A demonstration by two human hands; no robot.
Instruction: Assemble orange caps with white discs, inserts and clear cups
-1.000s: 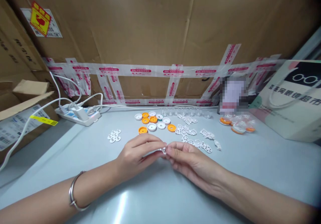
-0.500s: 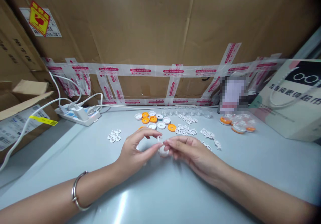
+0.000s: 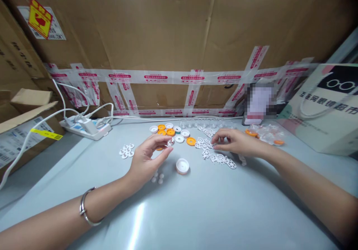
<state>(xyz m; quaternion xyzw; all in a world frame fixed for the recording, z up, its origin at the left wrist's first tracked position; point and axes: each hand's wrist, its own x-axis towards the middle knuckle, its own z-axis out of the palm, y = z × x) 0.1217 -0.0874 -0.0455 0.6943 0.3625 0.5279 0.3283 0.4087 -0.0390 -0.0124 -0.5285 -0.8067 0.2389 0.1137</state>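
My left hand is raised over the table. A small white plastic piece shows between its thumb and forefinger; its exact shape is too small to make out. My right hand reaches to the white openwork plastic pieces, thumb and fingers apart at the edge of the pile. Whether it touches one I cannot tell. Between the hands a white round cup-like part lies with its hollow side up. Small white knobs sit partly hidden below my left hand.
Orange rings and white rings lie behind the hands. White stemmed discs are to the left. Clear plastic parts stand at right, near a paper bag. A power strip and a large cardboard box border the table.
My right hand has moved away from my left, to the right and back, to the openwork pieces. The left hand has shifted slightly left and up. The cup-like part is uncovered.
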